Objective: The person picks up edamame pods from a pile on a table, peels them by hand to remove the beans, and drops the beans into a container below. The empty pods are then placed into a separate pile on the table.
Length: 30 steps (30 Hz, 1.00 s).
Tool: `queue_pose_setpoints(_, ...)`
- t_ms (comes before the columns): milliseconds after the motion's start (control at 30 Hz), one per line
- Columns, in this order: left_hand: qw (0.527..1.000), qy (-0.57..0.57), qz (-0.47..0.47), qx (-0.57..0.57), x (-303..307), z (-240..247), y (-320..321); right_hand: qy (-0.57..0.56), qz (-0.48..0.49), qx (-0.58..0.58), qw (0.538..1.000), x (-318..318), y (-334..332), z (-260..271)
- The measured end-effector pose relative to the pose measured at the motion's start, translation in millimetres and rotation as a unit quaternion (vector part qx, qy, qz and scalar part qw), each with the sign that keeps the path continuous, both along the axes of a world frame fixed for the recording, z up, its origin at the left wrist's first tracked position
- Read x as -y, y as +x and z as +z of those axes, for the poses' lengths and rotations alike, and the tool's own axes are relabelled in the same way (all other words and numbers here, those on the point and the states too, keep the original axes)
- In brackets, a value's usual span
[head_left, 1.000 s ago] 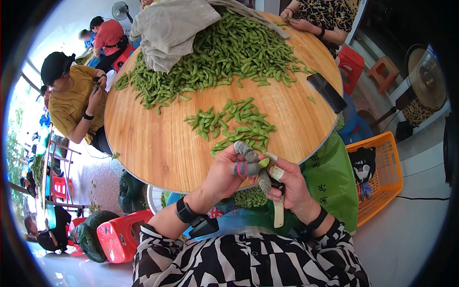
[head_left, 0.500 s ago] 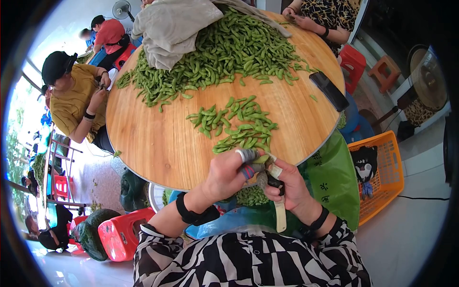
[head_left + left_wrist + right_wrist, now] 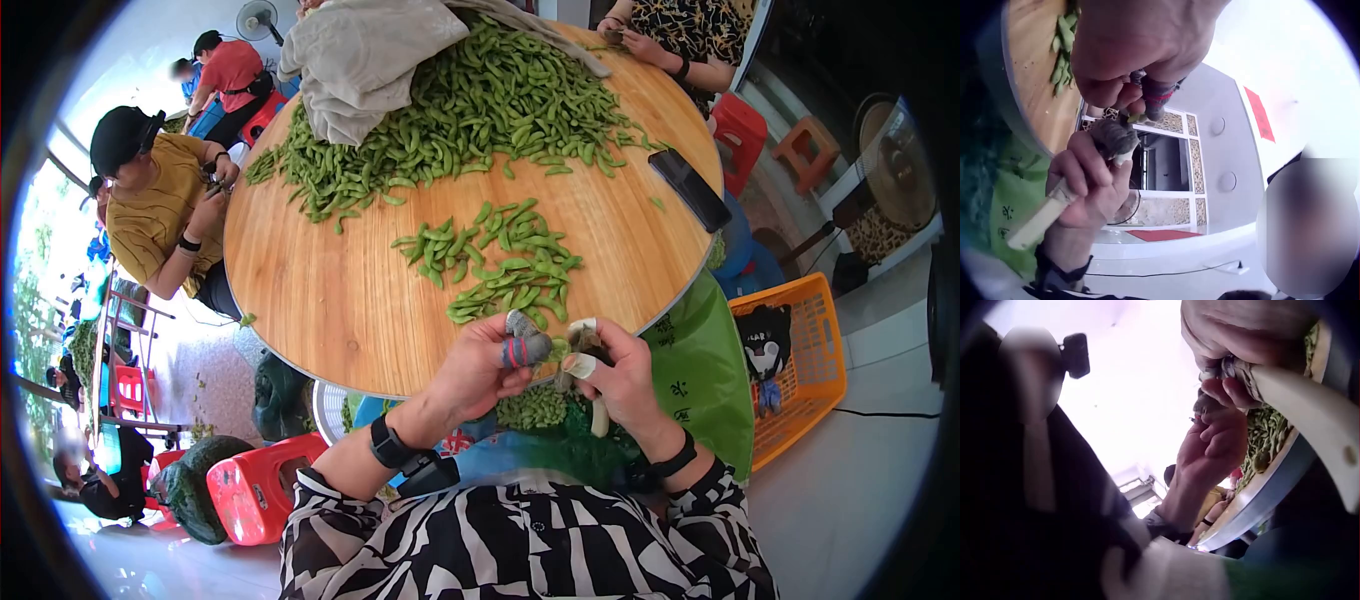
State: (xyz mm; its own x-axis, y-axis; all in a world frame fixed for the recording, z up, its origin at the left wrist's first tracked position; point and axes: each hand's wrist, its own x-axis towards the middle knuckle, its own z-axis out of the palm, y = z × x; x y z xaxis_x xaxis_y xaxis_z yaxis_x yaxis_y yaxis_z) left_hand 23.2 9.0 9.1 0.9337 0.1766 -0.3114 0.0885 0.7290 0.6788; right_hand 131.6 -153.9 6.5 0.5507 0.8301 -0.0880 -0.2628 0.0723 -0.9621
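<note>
My left hand, with grey covers on some fingertips, pinches a green soybean pod just beyond the table's near edge. Facing it, my right hand has pale wraps on its thumb and finger. That hand grips a tool by its curved cream handle, which sticks out below the palm; its working end is hidden among the fingers. The fingertips of both hands come close together around the pod. Loose soybean pods lie on the round wooden table in front of them. Shelled beans show beneath the hands.
A large heap of pods covers the table's far side, partly under a grey cloth. A phone lies near the right edge. Beside me are a green sack, an orange crate and a red stool. Other people sit around.
My hands came closer together around the pod, then drew slightly apart. The right hand turned, and the cream handle is now less visible below it. The pods on the table look the same.
</note>
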Motion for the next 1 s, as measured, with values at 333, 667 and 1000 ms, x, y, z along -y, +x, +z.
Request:
queue_pose_setpoints(333,0.995,-0.062,-0.014,-0.077,9.6,-12.6,-1.4,-0.066,0.062,0.222,0.971,-7.5,8.2,-0.3)
queue_pose_setpoints(667,0.979,0.15,-0.056,-0.13,21.5,6.0,-16.8,-0.028,0.082,0.253,0.964,1.9,3.1,0.9)
queue_pose_setpoints(1000,0.599,0.762,-0.236,-0.072,-20.3,31.7,-102.2,-0.041,0.179,0.39,0.902,19.7,3.7,-15.0)
